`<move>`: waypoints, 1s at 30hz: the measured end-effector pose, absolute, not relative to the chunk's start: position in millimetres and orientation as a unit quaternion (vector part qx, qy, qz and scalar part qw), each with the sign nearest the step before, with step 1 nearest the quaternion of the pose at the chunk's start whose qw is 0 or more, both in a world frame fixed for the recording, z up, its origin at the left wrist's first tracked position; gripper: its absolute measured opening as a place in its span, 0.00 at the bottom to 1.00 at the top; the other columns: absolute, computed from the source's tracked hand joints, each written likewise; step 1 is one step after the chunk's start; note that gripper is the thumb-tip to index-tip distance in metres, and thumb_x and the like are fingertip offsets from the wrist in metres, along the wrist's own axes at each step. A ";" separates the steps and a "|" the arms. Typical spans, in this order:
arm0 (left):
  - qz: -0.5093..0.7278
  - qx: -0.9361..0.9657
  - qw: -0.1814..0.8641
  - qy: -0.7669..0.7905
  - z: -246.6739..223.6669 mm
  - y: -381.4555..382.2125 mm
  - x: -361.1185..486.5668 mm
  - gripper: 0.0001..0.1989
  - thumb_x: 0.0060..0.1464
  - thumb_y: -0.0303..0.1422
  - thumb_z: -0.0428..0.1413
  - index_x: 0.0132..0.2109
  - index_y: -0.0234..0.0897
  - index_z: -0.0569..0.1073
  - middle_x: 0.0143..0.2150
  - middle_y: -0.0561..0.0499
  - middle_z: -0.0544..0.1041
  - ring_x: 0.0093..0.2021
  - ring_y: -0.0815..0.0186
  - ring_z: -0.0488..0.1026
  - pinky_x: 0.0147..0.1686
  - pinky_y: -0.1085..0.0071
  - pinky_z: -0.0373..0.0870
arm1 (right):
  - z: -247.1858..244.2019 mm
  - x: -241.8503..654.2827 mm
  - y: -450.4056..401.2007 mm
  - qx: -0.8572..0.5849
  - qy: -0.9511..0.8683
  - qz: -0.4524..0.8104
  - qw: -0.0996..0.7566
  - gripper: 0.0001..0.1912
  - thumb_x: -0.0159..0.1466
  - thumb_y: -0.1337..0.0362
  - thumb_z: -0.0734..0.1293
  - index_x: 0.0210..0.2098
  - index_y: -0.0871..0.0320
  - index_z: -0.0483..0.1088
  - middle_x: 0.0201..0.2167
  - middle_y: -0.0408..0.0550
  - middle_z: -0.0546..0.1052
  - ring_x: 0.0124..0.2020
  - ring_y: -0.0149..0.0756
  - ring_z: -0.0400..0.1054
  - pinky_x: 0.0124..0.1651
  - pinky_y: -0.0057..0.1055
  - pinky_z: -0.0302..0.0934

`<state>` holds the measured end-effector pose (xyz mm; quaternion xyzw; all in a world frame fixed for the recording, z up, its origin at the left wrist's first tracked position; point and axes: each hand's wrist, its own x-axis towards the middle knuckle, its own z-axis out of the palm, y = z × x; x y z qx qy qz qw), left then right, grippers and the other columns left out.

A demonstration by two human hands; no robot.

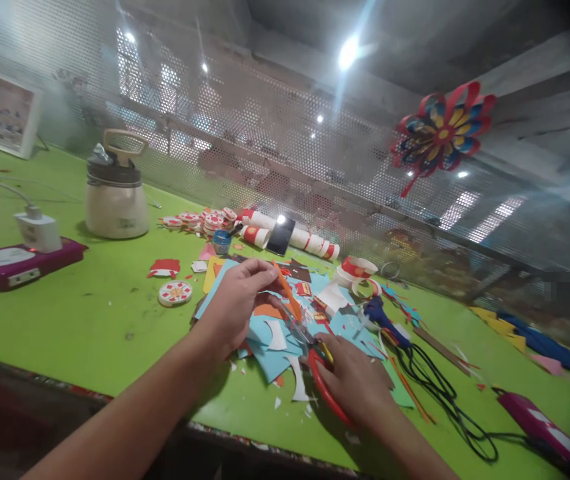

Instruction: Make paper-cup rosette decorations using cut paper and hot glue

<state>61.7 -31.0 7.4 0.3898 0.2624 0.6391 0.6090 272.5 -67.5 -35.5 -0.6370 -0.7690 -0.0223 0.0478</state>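
Scissors (316,368), between five and six o'clock: handles part-hidden by my right hand (357,383). Power strip (27,262), nine o'clock: cut by left edge. Framed picture (5,113), ten o'clock: blurred.

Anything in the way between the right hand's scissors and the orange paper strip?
Nothing visible. The blades of the scissors, held in the right hand, overlap the view of the strip's lower end; contact can't be confirmed. The left hand holds the orange paper strip near its upper end.

Orange strip (289,291) by red-handled scissors (315,367)
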 end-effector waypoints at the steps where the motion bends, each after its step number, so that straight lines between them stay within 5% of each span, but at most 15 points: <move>1: 0.639 0.388 0.609 0.266 7.4 -31.0 61.8 0.06 0.48 0.27 0.59 0.26 0.33 0.70 0.24 0.53 0.72 0.25 0.70 0.70 0.23 0.75 0.67 | -32.8 272.0 -68.3 -0.637 -0.769 -0.009 0.048 0.17 0.66 0.56 0.61 0.49 0.57 0.71 0.44 0.57 0.77 0.43 0.48 0.72 0.38 0.34 0.60; 9: 0.630 0.389 0.610 0.281 5.6 -31.6 64.5 0.06 0.49 0.26 0.59 0.27 0.33 0.70 0.24 0.53 0.72 0.26 0.70 0.70 0.23 0.75 0.68 | -13.4 281.3 -75.9 -0.618 -0.784 0.043 0.044 0.16 0.65 0.58 0.63 0.50 0.55 0.72 0.42 0.54 0.77 0.42 0.44 0.71 0.39 0.32 0.59; 15: 0.623 0.401 0.611 0.279 2.7 -30.9 67.8 0.06 0.49 0.27 0.60 0.27 0.33 0.70 0.24 0.53 0.73 0.25 0.71 0.70 0.24 0.75 0.68 | 12.7 262.0 -80.8 -0.533 -0.799 0.100 0.260 0.13 0.66 0.59 0.62 0.40 0.59 0.74 0.32 0.48 0.75 0.34 0.37 0.68 0.38 0.33 0.59; 22: 0.617 0.423 0.608 0.265 0.9 -31.5 69.0 0.06 0.49 0.28 0.60 0.28 0.33 0.71 0.26 0.53 0.73 0.26 0.71 0.69 0.26 0.75 0.69 | 18.2 239.6 -65.8 -0.424 -0.666 0.476 0.388 0.12 0.65 0.58 0.64 0.36 0.61 0.74 0.29 0.45 0.73 0.30 0.30 0.66 0.37 0.30 0.62; 30: 0.560 0.480 0.636 0.227 1.6 -39.6 71.6 0.06 0.52 0.33 0.61 0.31 0.36 0.72 0.30 0.53 0.75 0.27 0.70 0.70 0.29 0.73 0.70 | 10.0 241.5 -62.8 -0.302 -0.513 0.708 0.379 0.11 0.62 0.61 0.69 0.33 0.64 0.77 0.27 0.47 0.76 0.28 0.28 0.70 0.34 0.27 0.64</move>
